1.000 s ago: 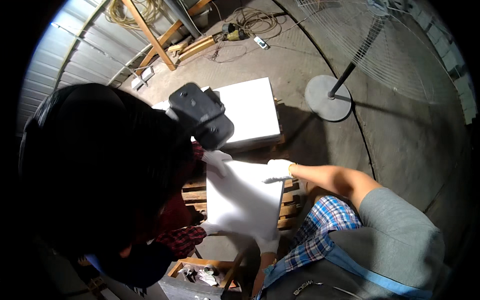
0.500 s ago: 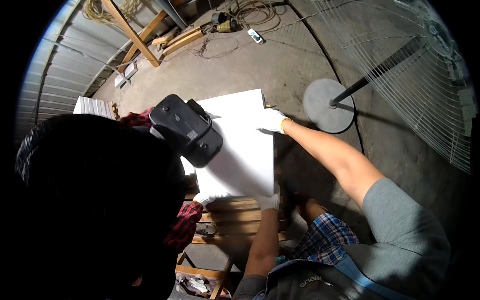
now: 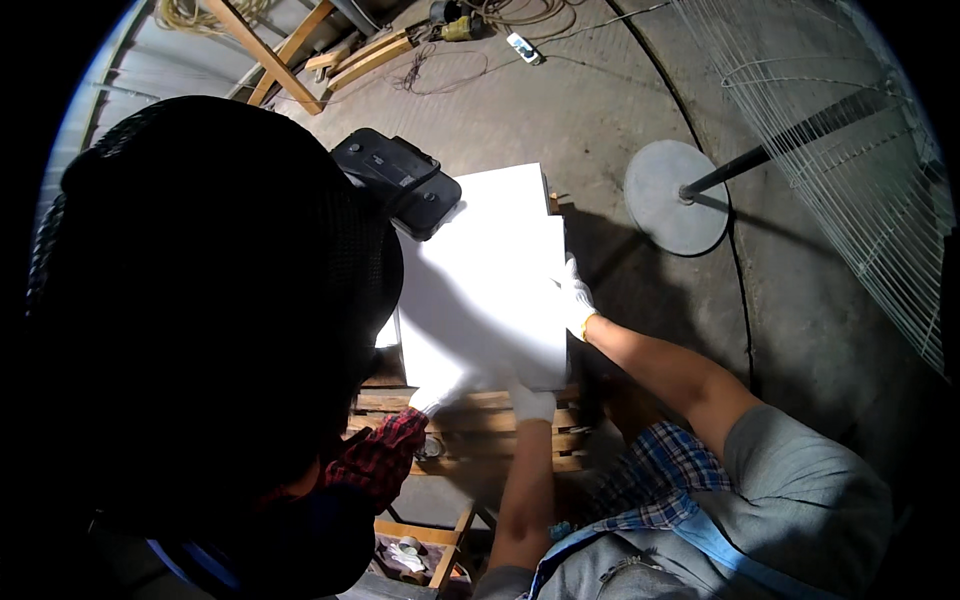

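The left hand (image 3: 530, 402) and right hand (image 3: 574, 300) grip 2 edges of the white board (image 3: 480, 290) over the slatted counter (image 3: 470, 430), seemingly mid-placement; setting it down calls for level, matched lowering.

The white panel (image 3: 485, 290) looks smooth and matt, like coated board. Beneath it the slatted surface (image 3: 470, 435) is bare, rough wood. Beside the panel the floor (image 3: 560, 110) is rough grey concrete, and the fan guard (image 3: 850, 150) is thin metal wire.
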`<state>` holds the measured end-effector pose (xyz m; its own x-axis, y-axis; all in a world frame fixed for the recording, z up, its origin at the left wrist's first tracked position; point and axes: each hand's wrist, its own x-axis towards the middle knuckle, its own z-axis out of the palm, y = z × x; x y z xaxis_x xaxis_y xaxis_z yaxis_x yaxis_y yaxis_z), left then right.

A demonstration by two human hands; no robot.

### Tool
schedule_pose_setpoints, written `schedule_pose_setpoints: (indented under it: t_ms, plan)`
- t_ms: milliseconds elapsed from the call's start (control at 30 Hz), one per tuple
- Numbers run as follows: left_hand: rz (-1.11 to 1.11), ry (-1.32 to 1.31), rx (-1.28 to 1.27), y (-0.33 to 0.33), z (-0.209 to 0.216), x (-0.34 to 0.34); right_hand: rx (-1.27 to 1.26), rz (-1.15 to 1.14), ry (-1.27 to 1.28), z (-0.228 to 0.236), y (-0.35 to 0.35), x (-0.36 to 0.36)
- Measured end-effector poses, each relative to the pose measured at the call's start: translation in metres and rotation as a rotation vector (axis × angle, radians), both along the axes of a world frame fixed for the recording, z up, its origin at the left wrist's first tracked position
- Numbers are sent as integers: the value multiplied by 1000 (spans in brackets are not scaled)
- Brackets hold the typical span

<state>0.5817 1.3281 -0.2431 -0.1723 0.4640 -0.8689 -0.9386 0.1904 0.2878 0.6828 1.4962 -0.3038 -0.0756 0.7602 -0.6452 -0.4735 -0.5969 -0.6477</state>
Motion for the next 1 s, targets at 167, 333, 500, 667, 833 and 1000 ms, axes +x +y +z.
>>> schedule_pose_setpoints:
  t_ms: [167,333,500,667,833,1000]
  plan:
    - [-307,365,135,-4,-45,-12,-160,-66,207,38,28,-6]
    - [-422,485,331,53,-27,-13,-173,-6,115,45,92,-10]
    - [-269,165,249,87,-11,-19,6,125,-47,12,118,-14]
    - [-247,16,69,103,36,-14,27,254,-189,29,110,5]
    - [-396,100,-67,36,8,-38,130,605,-805,89,4,35]
    - [-1104,698,-170,-123,35,-45,89,1154,-945,75,-159,116]
